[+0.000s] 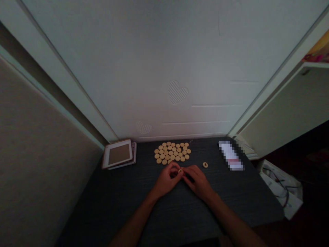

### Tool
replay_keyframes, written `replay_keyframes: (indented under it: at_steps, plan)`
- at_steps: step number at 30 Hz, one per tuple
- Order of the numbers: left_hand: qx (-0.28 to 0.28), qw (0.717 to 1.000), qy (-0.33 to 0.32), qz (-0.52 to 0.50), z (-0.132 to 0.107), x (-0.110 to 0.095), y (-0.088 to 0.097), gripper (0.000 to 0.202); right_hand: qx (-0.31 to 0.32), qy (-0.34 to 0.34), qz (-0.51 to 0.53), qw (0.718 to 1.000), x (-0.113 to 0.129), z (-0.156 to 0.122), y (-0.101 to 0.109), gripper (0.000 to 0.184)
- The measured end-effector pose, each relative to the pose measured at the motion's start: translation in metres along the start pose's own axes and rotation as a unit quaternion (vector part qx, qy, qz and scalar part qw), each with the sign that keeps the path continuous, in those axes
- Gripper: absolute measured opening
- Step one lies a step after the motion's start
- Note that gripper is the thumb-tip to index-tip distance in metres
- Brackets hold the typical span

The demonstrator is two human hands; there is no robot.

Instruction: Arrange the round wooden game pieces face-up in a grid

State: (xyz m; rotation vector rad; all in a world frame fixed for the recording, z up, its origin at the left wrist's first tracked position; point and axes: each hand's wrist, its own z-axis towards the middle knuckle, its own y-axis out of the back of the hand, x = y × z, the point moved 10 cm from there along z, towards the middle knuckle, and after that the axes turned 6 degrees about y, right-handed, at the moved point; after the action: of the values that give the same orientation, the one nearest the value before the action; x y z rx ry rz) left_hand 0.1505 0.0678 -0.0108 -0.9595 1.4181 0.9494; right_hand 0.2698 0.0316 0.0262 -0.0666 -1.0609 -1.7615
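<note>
My left hand (pixel 166 180) and my right hand (pixel 198 181) meet in front of the group of discs. Their fingertips pinch a small round wooden disc (pixel 180 171) between them, mostly covered by the fingers. Just beyond, several plain light wooden discs (pixel 171 153) lie flat and close together on the dark table (pixel 133 192). Another wooden disc (pixel 205 165), bearing a dark cross-like mark, lies alone to the right, apart from the group and near my right hand.
A framed, tablet-like object (pixel 119 153) rests on a book or box at the table's back left. On the back right lies a blurred-out pale object (pixel 231 156). A white panel (pixel 144 85) rises behind the table. Beyond the right edge, a white box (pixel 281 188) holds cables.
</note>
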Motion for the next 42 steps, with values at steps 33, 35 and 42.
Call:
replay_keyframes:
  at_steps: [33,35,42]
  plan:
    - [0.020,0.999,0.009,-0.032,-0.0021,-0.0021,0.0001,0.020,-0.016,-0.008,-0.016,1.000,-0.0035,0.0022,0.0024,0.034]
    - [0.020,1.000,0.007,-0.022,-0.0020,-0.0033,0.0001,0.021,-0.021,-0.011,-0.016,1.000,-0.0058,0.0015,0.0029,0.035]
    - [-0.008,1.000,0.012,0.003,0.0010,0.0019,0.0050,0.022,-0.011,-0.016,0.022,1.000,-0.0034,0.0048,0.0040,0.042]
